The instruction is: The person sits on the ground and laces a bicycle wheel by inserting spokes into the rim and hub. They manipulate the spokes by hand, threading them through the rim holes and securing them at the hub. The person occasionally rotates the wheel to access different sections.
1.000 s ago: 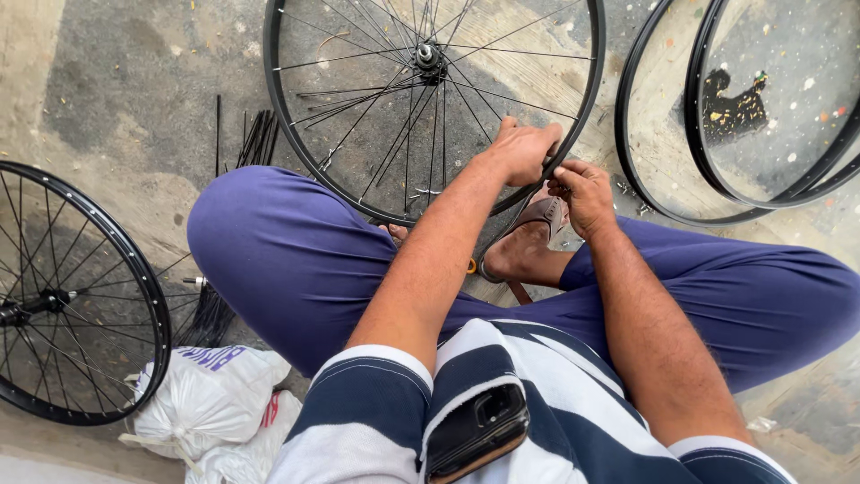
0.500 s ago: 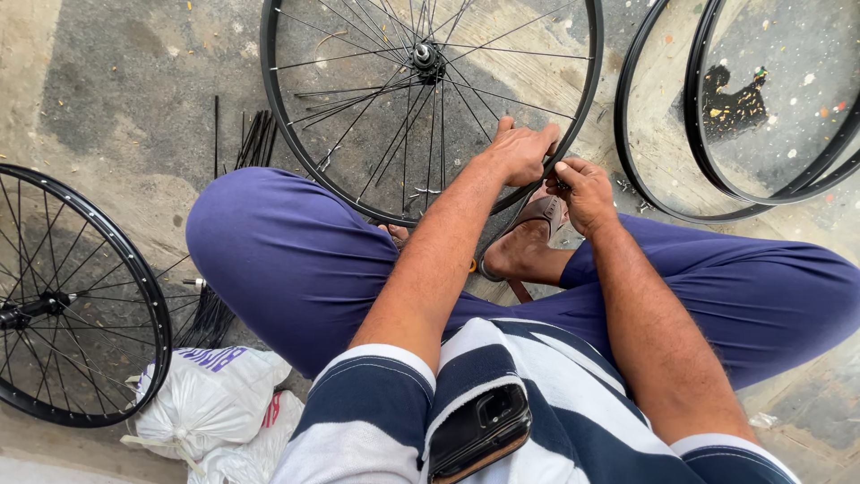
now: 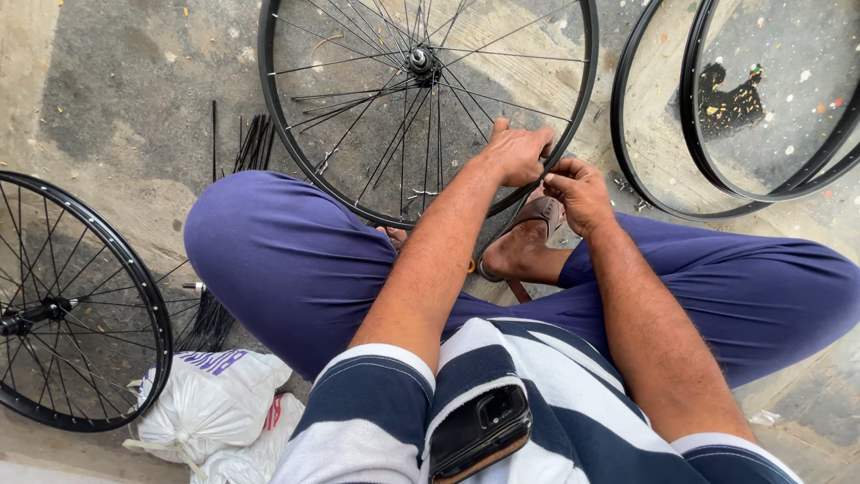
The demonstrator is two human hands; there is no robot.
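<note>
A: Whereabouts, the wheel [image 3: 421, 61]?

B: Upper middle of the frame, over the grey floor [image 3: 116, 99], lower edge meeting the crossed legs. Black rim, thin metal spokes fanning out from a small hub near the top edge. No tyre on it.

A: And which way from the fingers?

B: Right under them. Left hand [image 3: 518, 154] curled over the lower right arc of the rim, grasping it. Right hand [image 3: 580, 193] just beside, a little lower and further right, fingertips pinched together against the same stretch of rim.

A: Anything held in that pinch?

B: Cannot tell. Too small, and hidden behind the knuckles.

A: Nearer hand, then?

B: Neither, really. Both at the rim, close enough to touch each other. Left on top of the arc, right at its outer edge.

A: Long axis?

B: None for a round wheel. Rim there climbing from lower left to upper right; spokes running up and left from the hands to the hub.

A: Round about?

B: Brown sandal [image 3: 537, 215] just below the hands. Loose black spokes [image 3: 255, 139] in a bundle left of the wheel. Second spoked wheel [image 3: 36, 314] at the left edge. Two bare rims [image 3: 618, 134] in the upper right. White bag [image 3: 210, 403] lower left. Phone [image 3: 479, 430] in a shirt pocket, bottom centre.
</note>
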